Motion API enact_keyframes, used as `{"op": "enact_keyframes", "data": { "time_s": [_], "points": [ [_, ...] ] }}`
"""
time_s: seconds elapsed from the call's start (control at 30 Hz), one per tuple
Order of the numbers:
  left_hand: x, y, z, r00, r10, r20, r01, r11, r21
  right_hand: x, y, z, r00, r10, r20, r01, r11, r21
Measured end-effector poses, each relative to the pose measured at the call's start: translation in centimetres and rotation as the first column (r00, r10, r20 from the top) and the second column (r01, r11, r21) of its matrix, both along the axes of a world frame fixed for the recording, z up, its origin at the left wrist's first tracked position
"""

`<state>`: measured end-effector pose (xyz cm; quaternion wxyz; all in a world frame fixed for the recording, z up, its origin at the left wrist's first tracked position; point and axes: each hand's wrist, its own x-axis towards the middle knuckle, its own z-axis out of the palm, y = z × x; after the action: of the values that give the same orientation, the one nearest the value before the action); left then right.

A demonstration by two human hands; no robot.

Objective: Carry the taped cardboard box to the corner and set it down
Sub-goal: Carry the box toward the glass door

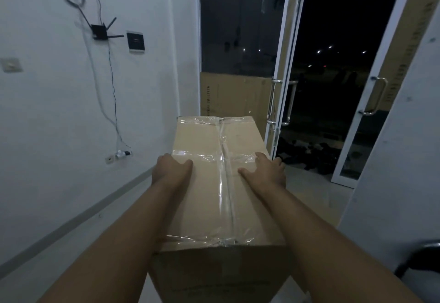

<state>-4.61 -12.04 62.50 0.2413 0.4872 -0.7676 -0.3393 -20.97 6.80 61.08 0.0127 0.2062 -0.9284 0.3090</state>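
A long taped cardboard box [204,198] fills the middle of the view, with clear tape running down its top seam and across both ends. My left hand [170,168] clasps the box's left top edge, thumb lying on top. On the right top edge my right hand [265,170] grips it, thumb spread across the lid and fingers curled over the side. The box appears to be held up above the floor, its far end pointing at the room's corner beside the window. Its underside is hidden.
A white wall [59,112] with a router [100,31], cables and a socket [120,155] runs along the left. Flat cardboard [235,95] leans against the window ahead. A glass door [282,76] stands open to the dark outside. A dark chair part [421,258] shows lower right.
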Motion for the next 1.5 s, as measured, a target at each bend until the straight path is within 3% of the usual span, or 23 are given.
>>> {"op": "enact_keyframes", "data": {
  "time_s": [0.3,0.9,1.5],
  "points": [
    [-5.6,-5.3,-1.5,0.997,-0.077,0.023,0.077,0.997,-0.002,-5.7,-4.4,-1.4,0.999,-0.027,0.037,0.028,1.000,-0.006],
    [-26.1,-19.3,-2.5,1.000,0.014,0.026,-0.015,1.000,0.024,-27.0,-19.0,-0.6,0.997,0.059,0.048,-0.059,0.998,-0.007],
    [-44.6,-44.5,-3.7,0.992,-0.097,0.076,0.098,0.995,0.000,-44.4,-43.1,-1.9,0.995,-0.045,0.085,0.046,0.999,-0.013]
  ]
}}
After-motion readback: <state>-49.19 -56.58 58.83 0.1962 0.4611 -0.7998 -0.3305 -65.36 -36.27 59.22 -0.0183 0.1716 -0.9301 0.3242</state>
